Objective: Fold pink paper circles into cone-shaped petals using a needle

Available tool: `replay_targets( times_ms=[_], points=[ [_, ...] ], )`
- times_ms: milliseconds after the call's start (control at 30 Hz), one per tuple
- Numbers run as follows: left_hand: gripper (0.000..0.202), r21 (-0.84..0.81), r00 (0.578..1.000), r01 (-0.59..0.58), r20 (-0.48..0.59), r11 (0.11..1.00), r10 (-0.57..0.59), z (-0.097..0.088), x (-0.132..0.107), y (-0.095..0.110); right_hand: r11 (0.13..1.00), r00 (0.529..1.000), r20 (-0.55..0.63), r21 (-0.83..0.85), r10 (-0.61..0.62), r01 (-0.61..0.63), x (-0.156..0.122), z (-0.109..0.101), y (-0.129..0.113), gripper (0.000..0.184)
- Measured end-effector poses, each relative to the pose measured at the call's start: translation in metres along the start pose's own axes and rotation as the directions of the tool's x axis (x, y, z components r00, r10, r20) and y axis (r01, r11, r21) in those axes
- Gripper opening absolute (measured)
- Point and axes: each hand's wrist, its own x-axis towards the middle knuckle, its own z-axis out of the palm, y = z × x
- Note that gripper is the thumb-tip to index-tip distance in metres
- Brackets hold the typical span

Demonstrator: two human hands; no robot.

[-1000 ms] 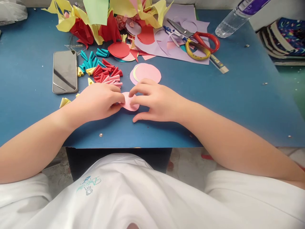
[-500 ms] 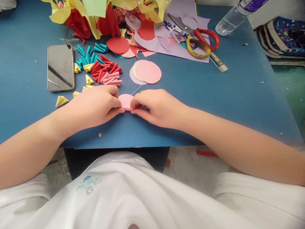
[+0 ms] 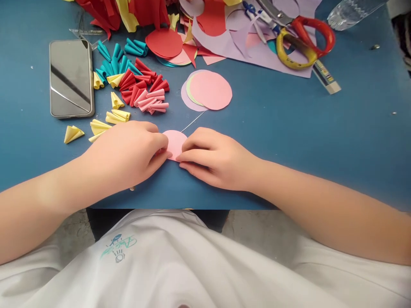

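Observation:
A pink paper circle [image 3: 175, 144] lies near the table's front edge, between my two hands. My left hand [image 3: 131, 149] pinches its left side, thumb and fingers closed at the near edge. On the opposite side my right hand [image 3: 218, 158] grips the near right edge with closed fingers. Parts of the circle are hidden under both hands. A thin white stick or wire [image 3: 194, 121] runs from behind the circle toward a small stack of pink, green and lilac paper circles [image 3: 212, 90]. Small rolled paper cones in pink [image 3: 150, 101], red [image 3: 130, 83], teal [image 3: 117, 64] and yellow [image 3: 99, 127] lie beyond my left hand.
A phone [image 3: 71, 79] lies at the left. Farther back are red paper circles [image 3: 164, 42], lilac paper scraps [image 3: 221, 40], scissors with red and yellow handles [image 3: 297, 64], a cutter [image 3: 326, 78] and a clear plastic bottle [image 3: 349, 15]. The blue table's front edge [image 3: 186, 208] is close to me.
The view has shifted closer to the table. The pink circle's near edge, folded up in a narrow strip before, now looks flatter, and more of the circle shows between my hands.

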Motion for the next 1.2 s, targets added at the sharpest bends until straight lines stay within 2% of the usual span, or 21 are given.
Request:
replay_targets(
  times_ms=[233,367,500,600,700,967,1100,1200],
  points=[
    [0.031,0.141,0.999,-0.01,-0.033,0.99,0.015,0.006,0.0,0.004,0.983,0.999,0.037,-0.185,0.017,-0.01,-0.002,-0.005,-0.008,0.031],
    [0.023,0.145,0.999,0.029,0.033,0.989,-0.034,0.005,0.004,0.006,0.968,0.999,0.035,-0.251,-0.007,0.016,-0.003,-0.005,-0.009,0.028],
    [0.021,0.109,0.992,0.054,0.107,0.993,-0.066,0.0,0.008,0.006,0.964,1.0,0.024,-0.263,-0.019,0.025,-0.004,-0.004,-0.009,0.026],
    [0.02,0.078,0.992,0.048,0.112,0.996,-0.057,-0.003,0.009,0.005,0.965,0.999,0.034,-0.262,-0.01,0.018,-0.005,-0.004,-0.009,0.026],
    [0.019,0.114,0.99,0.06,0.118,0.992,-0.074,-0.003,0.009,0.006,0.967,1.0,0.02,-0.254,-0.004,0.009,-0.005,-0.003,-0.01,0.025],
    [0.027,0.09,0.997,0.049,0.061,0.995,-0.055,0.004,0.007,0.003,0.966,1.0,0.02,-0.257,0.0,0.006,-0.005,-0.002,-0.008,0.027],
    [0.033,0.033,1.0,-0.009,-0.012,0.999,0.01,0.006,0.004,-0.001,0.968,1.0,0.024,-0.249,0.008,-0.001,-0.003,-0.003,-0.009,0.03],
    [0.032,0.031,1.0,-0.007,-0.008,0.999,0.007,0.003,0.003,0.0,0.974,0.999,0.041,-0.228,0.026,-0.016,-0.002,-0.004,-0.009,0.028]
  ],
)
